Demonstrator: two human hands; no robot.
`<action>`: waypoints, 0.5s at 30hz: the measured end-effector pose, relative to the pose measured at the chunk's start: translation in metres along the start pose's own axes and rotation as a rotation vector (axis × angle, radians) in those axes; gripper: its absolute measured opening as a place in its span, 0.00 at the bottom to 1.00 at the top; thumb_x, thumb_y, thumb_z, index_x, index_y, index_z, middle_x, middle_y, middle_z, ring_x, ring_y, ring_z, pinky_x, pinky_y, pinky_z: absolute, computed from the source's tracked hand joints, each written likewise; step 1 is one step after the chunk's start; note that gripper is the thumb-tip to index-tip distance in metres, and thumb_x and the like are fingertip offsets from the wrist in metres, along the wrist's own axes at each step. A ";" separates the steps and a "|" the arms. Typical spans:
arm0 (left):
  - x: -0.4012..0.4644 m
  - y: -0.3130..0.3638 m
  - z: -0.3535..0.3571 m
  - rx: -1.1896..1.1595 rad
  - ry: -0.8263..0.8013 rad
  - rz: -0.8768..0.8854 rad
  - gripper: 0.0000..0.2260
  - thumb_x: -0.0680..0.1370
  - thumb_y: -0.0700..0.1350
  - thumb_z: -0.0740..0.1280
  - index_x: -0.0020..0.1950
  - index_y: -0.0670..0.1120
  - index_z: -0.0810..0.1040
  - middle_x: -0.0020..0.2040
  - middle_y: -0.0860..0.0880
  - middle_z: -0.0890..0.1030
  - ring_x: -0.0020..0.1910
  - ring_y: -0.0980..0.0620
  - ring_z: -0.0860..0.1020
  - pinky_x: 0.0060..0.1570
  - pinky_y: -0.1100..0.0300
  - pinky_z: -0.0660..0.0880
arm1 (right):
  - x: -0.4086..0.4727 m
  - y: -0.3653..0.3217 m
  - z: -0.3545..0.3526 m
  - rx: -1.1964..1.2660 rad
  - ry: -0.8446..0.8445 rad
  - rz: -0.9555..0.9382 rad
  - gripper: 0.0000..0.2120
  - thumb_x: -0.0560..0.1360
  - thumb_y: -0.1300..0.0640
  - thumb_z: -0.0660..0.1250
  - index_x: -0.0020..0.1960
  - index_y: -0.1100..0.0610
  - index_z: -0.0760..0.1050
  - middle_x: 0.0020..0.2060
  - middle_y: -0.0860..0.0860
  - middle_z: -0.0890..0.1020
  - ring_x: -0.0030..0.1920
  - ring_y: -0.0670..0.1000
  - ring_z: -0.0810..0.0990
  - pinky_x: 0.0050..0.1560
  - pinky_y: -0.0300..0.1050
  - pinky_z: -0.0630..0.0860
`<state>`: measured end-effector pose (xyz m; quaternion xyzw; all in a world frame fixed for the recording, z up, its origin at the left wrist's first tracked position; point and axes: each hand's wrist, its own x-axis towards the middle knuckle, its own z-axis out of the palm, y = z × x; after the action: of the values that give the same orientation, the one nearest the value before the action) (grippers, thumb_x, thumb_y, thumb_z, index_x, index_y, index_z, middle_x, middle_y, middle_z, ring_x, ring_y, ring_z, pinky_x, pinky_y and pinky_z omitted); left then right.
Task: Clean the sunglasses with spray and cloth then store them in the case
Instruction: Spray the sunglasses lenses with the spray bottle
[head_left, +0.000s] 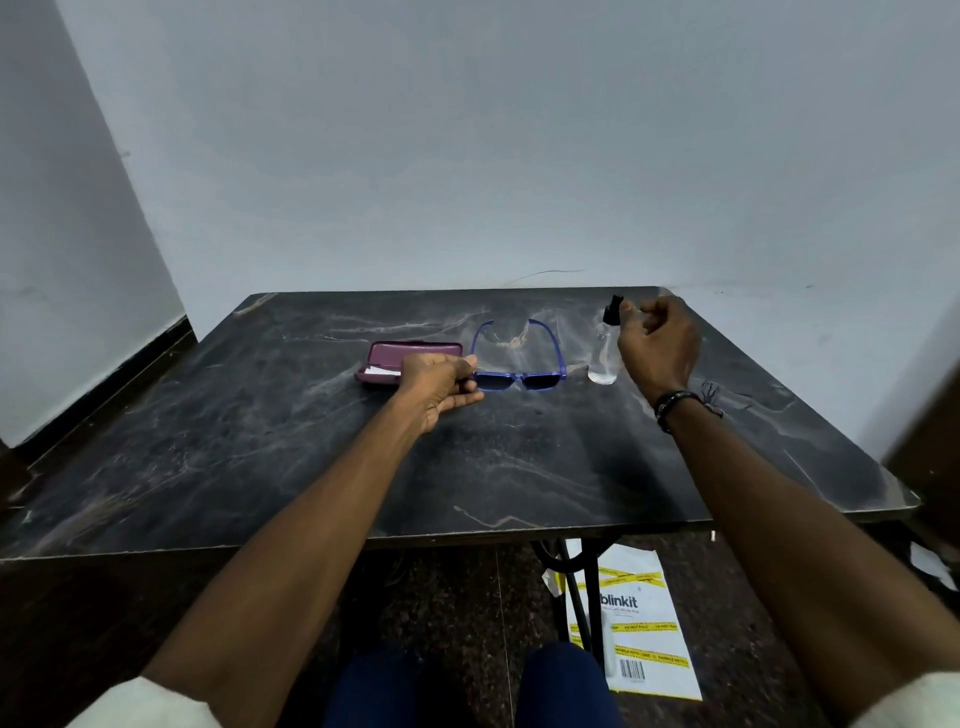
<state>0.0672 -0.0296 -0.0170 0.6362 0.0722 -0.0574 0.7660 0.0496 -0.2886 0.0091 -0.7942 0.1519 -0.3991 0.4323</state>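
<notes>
Sunglasses (517, 371) flat on counter (311, 457) between open case (410, 361) and spray bottle (602, 358), left hand (441, 382) pinching frame corner, right hand (657, 345) curled beside nozzle, grip unclear; next: lift, spray lenses.

Cream sleeves (156, 701) pushed up past both forearms, a dark beaded bracelet (672, 408) on the right wrist, navy trousers (563, 686).

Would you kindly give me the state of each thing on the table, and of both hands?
Case: open, something white inside.
Sunglasses: arms unfolded, resting on the table.
Spray bottle: upright, black nozzle on.
Left hand: fingers curled at the sunglasses' corner.
Right hand: fingers curled beside the bottle's nozzle.
</notes>
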 end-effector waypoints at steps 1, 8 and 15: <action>0.001 -0.001 0.001 -0.003 -0.003 -0.002 0.03 0.74 0.36 0.71 0.43 0.37 0.79 0.36 0.43 0.79 0.30 0.53 0.78 0.40 0.52 0.83 | 0.003 0.001 0.001 -0.007 -0.038 -0.012 0.20 0.72 0.42 0.69 0.56 0.56 0.75 0.46 0.52 0.81 0.46 0.52 0.80 0.45 0.46 0.76; 0.008 -0.001 0.003 -0.020 0.004 -0.010 0.04 0.74 0.37 0.72 0.44 0.37 0.79 0.35 0.43 0.79 0.29 0.54 0.78 0.41 0.52 0.83 | 0.008 0.011 0.014 -0.115 -0.361 -0.155 0.43 0.70 0.46 0.74 0.76 0.50 0.53 0.63 0.58 0.77 0.62 0.61 0.77 0.61 0.59 0.74; 0.007 0.001 0.003 -0.040 0.006 -0.015 0.03 0.75 0.36 0.71 0.45 0.36 0.79 0.35 0.44 0.79 0.30 0.53 0.78 0.40 0.52 0.83 | 0.003 0.016 0.030 -0.116 -0.326 -0.182 0.47 0.71 0.64 0.74 0.78 0.43 0.48 0.66 0.57 0.76 0.47 0.58 0.83 0.51 0.57 0.80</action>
<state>0.0740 -0.0328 -0.0172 0.6205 0.0804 -0.0598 0.7777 0.0759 -0.2827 -0.0122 -0.8823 0.0303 -0.2933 0.3668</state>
